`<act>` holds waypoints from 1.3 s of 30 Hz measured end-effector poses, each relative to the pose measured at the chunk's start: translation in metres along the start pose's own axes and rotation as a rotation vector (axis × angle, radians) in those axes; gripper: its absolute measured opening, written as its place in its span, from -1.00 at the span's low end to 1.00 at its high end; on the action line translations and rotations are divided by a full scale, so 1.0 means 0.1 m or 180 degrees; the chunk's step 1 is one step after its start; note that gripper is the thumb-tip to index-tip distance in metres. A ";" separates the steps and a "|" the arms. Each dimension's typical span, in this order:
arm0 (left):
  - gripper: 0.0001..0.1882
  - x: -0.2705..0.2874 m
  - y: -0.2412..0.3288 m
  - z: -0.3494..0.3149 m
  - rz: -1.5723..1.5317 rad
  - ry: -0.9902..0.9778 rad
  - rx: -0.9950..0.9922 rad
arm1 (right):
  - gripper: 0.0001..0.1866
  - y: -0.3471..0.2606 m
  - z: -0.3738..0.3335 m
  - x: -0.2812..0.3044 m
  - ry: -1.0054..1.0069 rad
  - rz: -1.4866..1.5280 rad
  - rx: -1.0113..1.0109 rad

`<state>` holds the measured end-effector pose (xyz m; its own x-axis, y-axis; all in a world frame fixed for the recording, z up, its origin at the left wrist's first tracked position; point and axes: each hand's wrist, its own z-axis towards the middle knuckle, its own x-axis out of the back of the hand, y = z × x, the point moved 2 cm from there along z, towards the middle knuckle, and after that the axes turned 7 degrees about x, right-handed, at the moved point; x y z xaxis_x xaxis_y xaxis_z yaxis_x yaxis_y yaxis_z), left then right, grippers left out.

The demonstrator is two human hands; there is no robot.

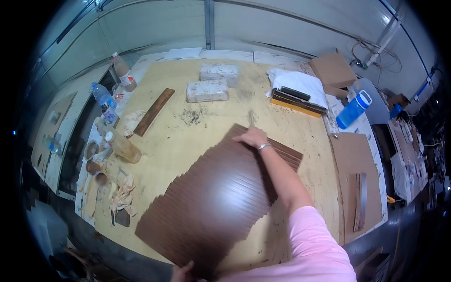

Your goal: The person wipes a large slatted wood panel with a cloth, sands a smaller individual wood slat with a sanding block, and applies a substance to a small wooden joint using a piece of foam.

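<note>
A large spread of brown wooden strips [206,197] lies slantwise across the worktable, its long edges stepped like a fan. Light glares off the middle of it. At the far end my right hand [253,137] grips the strips, fingers bent over them, a metal bracelet on the wrist. A few strips [286,152] stick out to the right beyond that hand. Down at the lower edge of the view, my left hand [182,271] holds the near corner, its thumb on top and its other fingers mostly hidden.
Two whitish blocks [206,90] sit at the back, with a dark wooden bar [154,112] to their left. Bottles [123,146] and crumpled paper [124,195] line the left side. A blue bottle [353,110], a white cloth [298,84] and cardboard [354,160] are at right.
</note>
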<state>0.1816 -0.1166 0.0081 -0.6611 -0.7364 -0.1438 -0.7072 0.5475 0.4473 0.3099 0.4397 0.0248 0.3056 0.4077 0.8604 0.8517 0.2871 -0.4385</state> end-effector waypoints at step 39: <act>-0.22 -2.23 4.17 3.12 0.2658 0.0047 -0.3339 | -0.05 0.34 1.08 -0.22 0.0886 0.2075 0.0761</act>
<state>-0.0444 0.4000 -0.0489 -0.7902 -0.3414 0.5090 0.4336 0.2756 0.8579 0.2862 0.5343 -0.0370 0.8404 0.3341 0.4267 0.3549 0.2557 -0.8992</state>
